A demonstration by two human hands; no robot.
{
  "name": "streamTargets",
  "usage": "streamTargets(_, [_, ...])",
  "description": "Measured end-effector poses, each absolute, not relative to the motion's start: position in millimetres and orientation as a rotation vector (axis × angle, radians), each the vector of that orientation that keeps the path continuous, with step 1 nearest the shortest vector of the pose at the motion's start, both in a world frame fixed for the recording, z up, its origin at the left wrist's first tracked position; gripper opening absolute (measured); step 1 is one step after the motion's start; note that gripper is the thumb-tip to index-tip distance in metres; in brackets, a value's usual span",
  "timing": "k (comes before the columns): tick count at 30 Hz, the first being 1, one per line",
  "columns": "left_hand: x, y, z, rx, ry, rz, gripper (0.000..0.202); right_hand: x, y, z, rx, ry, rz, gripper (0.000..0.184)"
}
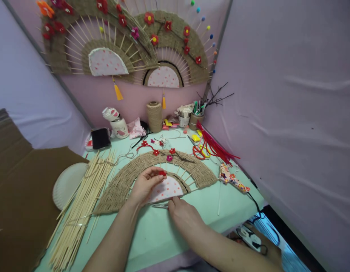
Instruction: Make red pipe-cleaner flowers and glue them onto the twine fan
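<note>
A half-round fan of woven jute twine point(126, 177) lies flat on the mint-green table point(163, 234), with small red and pink flowers along its upper edge. My left hand point(145, 185) rests on its white dotted centre piece point(167, 189) and pinches a small red flower point(162, 173) between thumb and fingertips. My right hand point(184, 215) lies at the fan's lower edge, fingers curled down by a thin metal tool point(160, 206); what they grip is hidden.
Several bamboo skewers point(81, 204) lie left beside a white paper plate point(65, 183) and brown cardboard point(19, 200). A patterned glue gun point(233, 179), red cords point(213, 145), a twine spool point(154, 115) and jars stand behind. Two finished fans point(169, 49) hang on the wall.
</note>
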State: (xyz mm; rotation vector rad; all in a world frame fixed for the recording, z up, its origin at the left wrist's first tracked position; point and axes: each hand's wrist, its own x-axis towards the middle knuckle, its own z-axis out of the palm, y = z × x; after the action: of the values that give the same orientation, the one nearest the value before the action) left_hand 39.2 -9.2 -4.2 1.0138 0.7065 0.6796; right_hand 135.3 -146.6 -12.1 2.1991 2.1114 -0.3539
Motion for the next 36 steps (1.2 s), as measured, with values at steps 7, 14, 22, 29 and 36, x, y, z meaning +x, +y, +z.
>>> streamTargets(7, [37,-8,-6,1.047,0.717,0.687,0.030,132,-171,-10,2.243,2.234,-0.300,0.031])
streamTargets(14, [34,-4,-9,1.077,0.771,0.678,0.034,232,-206,5,2.750,2.050,-0.332,0.030])
streamTargets(22, [32,0,-6,1.070,0.818,0.640,0.035,349,-216,-18,2.949,1.295,-0.287,0.049])
streamTargets(29, [29,4,-8,0.980,0.848,0.676,0.031,358,-210,-35,2.959,1.275,-0.453,0.047])
streamTargets(36, [28,6,-13,0.956,0.880,0.707,0.031,361,-254,-25,3.243,1.407,-0.581,0.054])
